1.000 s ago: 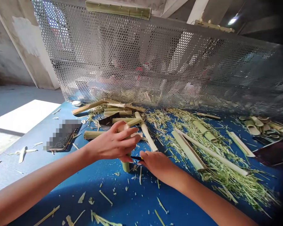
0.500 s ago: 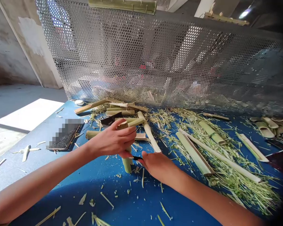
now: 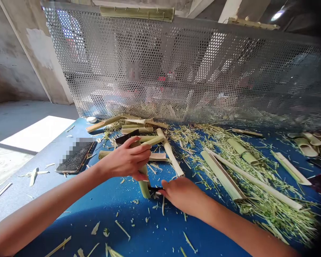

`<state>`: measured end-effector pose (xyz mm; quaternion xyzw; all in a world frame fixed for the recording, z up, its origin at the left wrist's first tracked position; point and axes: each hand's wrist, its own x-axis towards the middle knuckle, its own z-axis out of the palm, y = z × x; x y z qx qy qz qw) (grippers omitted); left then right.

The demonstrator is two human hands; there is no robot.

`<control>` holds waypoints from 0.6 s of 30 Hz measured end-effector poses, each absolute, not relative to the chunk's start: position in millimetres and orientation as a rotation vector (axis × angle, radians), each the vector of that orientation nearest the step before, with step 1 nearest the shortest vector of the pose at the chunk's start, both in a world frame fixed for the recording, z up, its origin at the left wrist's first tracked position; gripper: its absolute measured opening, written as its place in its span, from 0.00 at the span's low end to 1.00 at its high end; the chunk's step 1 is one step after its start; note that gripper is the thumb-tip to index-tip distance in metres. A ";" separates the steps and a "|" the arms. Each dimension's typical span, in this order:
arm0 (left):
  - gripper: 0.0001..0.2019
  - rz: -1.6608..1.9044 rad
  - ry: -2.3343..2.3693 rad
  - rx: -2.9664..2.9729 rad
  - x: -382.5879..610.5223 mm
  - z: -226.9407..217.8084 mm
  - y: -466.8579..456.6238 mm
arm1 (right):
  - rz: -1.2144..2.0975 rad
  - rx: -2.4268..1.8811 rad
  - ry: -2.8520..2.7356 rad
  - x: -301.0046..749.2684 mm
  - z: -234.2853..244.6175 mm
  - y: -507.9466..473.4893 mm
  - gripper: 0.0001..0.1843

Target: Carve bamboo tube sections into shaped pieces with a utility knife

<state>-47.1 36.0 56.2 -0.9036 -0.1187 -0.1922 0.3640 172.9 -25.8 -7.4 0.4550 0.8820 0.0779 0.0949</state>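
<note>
My left hand [image 3: 131, 159] is wrapped around a green bamboo piece [image 3: 144, 189], whose lower end shows below my fingers on the blue table. My right hand [image 3: 182, 194] is closed on a knife [image 3: 155, 188]; the handle is hidden in my fist, and the dark blade meets the side of the bamboo's lower part. Just behind my right hand lies a pale wooden stick [image 3: 172, 153]. Beyond my left hand are a dark, broad blade [image 3: 127, 137] and several bamboo lengths, including a split bamboo piece [image 3: 159, 156].
A phone [image 3: 76, 157] lies at left on the blue table [image 3: 139, 228]. Green shavings [image 3: 286, 217] and split bamboo strips [image 3: 223, 175] spread over the right side. A perforated metal screen [image 3: 149, 64] stands along the back. Cut bamboo pieces [image 3: 306, 146] sit far right.
My right hand and the knife have moved slightly down along the bamboo. My left hand keeps its hold on it. The whole view has shifted a little.
</note>
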 end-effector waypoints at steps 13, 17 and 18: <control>0.21 -0.565 -0.284 -2.346 -47.7 54.3 38.9 | 0.134 1.400 2.535 172.5 -13.5 -15.4 0.16; 0.21 -0.595 -0.259 -2.337 -47.0 56.6 38.1 | 0.128 1.293 2.588 180.2 -10.3 -11.2 0.17; 0.21 -0.596 -0.267 -2.342 -47.0 57.0 38.0 | 0.142 1.270 2.622 182.2 -7.6 -9.7 0.17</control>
